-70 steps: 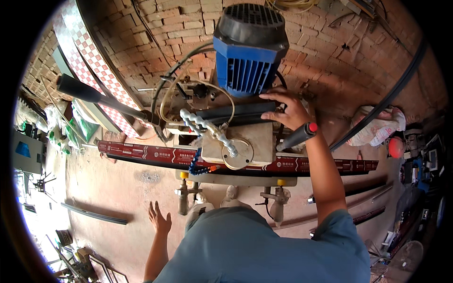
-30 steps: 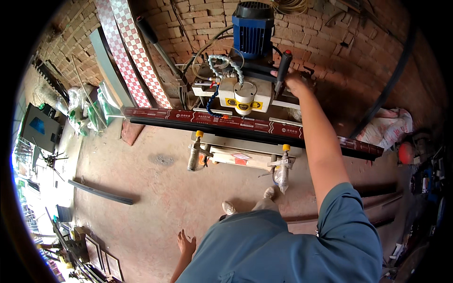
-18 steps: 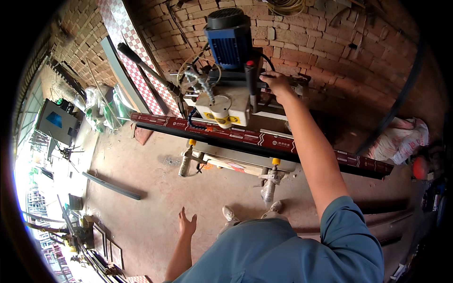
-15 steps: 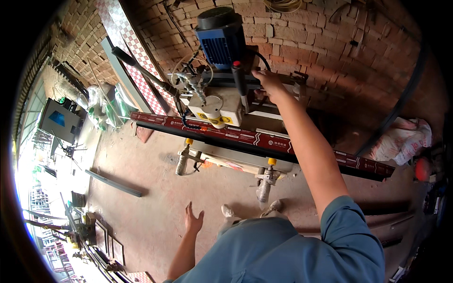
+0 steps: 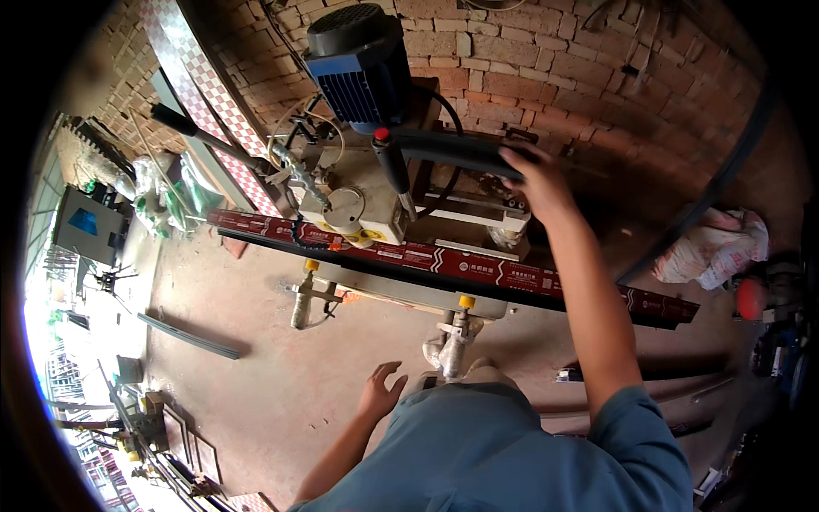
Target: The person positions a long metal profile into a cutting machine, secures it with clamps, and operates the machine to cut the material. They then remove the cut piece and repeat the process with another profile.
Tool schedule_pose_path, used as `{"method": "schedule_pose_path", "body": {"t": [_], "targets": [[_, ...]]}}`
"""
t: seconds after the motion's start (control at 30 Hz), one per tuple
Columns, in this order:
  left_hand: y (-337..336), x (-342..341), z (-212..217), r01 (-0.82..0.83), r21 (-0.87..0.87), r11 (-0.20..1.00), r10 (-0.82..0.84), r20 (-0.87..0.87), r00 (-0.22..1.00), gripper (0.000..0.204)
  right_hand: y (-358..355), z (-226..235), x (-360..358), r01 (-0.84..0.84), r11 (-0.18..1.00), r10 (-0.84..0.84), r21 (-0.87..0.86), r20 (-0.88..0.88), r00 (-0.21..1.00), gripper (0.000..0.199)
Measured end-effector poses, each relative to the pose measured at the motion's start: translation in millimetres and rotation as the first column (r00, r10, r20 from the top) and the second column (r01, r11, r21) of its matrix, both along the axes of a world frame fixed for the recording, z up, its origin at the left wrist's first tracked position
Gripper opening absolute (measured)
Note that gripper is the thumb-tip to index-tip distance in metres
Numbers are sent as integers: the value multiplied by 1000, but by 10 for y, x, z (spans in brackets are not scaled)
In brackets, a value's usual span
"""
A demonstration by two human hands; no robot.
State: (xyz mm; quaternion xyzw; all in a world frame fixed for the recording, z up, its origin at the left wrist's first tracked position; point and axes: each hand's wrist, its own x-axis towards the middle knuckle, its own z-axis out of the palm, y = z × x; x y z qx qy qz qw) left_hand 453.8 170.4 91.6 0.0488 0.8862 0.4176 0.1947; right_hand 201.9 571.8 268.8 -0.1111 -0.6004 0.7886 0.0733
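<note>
**Right hand on the machine's lever, left hand hanging free**

At the left edge, a grey box-shaped cabinet (image 5: 88,224) and bunched plastic bags (image 5: 166,192) sit near the wall; what the bags hold cannot be told. Lower, the left hand (image 5: 380,394) hangs open with fingers spread, holding nothing, well apart from the machine.

In the middle stands the machine (image 5: 358,200) with a blue motor (image 5: 354,64) on top. Across its bed lies a long dark red profile (image 5: 444,260) — stiff by the look of it and awkward for its length, so probably best taken near the middle or with both hands spread. A shorter handle with a red knob (image 5: 382,135) points down over the bed.

To the right, the right hand (image 5: 533,175) rests over the black lever (image 5: 452,152), fingers curled on top of it — the bar looks rigid and heavy-duty, best gripped toward its free end for leverage. Far right, a whitish sack (image 5: 712,247) slumps against the brick wall (image 5: 597,77); its contents are hidden.
</note>
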Motion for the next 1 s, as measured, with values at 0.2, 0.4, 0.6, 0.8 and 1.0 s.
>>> {"method": "schedule_pose_path", "body": {"t": [0.2, 0.4, 0.6, 0.8, 1.0], "targets": [[1088, -861, 428, 102, 513, 852, -231, 194, 953, 47, 576, -212, 1373, 291, 954, -288, -73, 47, 956, 33], [2092, -1182, 615, -127, 888, 442, -370, 310, 876, 66, 471, -1061, 2165, 34, 936, -115, 351, 214, 970, 25], [2643, -1052, 368, -569, 666, 483, 1, 649, 761, 57, 770, -1543, 2022, -451, 890, 388, 71, 402, 829, 54], [3301, -899, 349, -555, 576, 600, 164, 590, 790, 54, 1593, -1647, 1628, -770, 636, 703, 43, 380, 601, 68], [3826, -1150, 357, -482, 528, 699, 301, 394, 868, 31, 2324, -1797, 1201, -820, 525, 759, 229, 312, 572, 56]]}}
